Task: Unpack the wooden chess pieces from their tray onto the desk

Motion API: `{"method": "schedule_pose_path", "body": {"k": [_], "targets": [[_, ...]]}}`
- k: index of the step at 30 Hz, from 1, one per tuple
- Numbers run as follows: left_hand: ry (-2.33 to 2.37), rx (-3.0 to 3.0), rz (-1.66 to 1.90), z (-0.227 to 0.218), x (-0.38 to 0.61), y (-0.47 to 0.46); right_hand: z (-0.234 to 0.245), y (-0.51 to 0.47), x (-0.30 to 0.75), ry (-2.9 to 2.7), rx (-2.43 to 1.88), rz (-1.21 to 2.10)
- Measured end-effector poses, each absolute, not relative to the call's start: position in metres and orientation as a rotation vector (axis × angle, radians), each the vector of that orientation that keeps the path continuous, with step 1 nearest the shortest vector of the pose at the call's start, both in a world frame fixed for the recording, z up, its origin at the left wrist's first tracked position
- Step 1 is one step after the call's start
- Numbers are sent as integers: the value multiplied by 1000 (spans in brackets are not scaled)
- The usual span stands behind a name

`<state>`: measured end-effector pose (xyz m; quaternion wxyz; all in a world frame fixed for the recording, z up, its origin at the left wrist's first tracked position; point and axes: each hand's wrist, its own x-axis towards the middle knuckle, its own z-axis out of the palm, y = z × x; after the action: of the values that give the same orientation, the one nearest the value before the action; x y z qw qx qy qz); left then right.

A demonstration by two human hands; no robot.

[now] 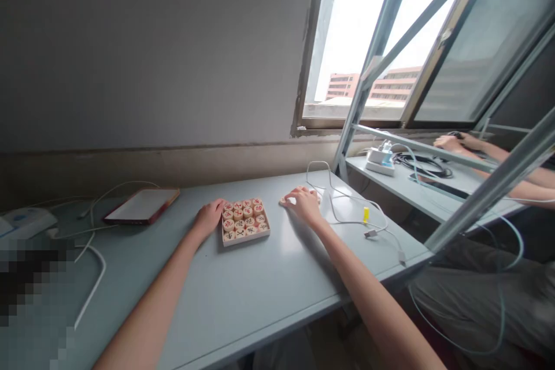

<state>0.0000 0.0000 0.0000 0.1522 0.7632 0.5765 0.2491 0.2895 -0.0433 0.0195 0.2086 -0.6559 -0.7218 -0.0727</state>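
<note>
Right hand (304, 203) curls over loose discs (283, 201), grip unclear; left hand (208, 215), half open, touches the box (247, 239), which holds rows of lettered discs (238, 213).

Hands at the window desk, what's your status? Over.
Left hand at left side of open box, round marked pieces inside. Right hand over loose pale pieces on desk. White cable lies right of that hand.

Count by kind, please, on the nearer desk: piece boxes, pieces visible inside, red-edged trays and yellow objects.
Box: 1
Pieces visible in it: 16
Tray: 1
Yellow object: 1
Total: 19
</note>
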Motion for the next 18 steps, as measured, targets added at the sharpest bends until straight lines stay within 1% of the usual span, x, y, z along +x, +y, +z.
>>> {"method": "schedule_pose_path", "body": {"k": [4,7,10,13,18], "targets": [[1655,2198,712,0,0,1,30,-36,284,-2109,-1763,-201],[1659,2202,706,-1,0,2,33,-27,276,-2187,-1718,-125],[1663,2186,711,-2,0,2,30,-20,266,-2093,-1665,-25],[1673,2158,712,-2,0,2,25,-22,255,-1977,-1494,90],[1663,2154,705,-1,0,0,25,-35,241,-1945,-1191,309]]}}
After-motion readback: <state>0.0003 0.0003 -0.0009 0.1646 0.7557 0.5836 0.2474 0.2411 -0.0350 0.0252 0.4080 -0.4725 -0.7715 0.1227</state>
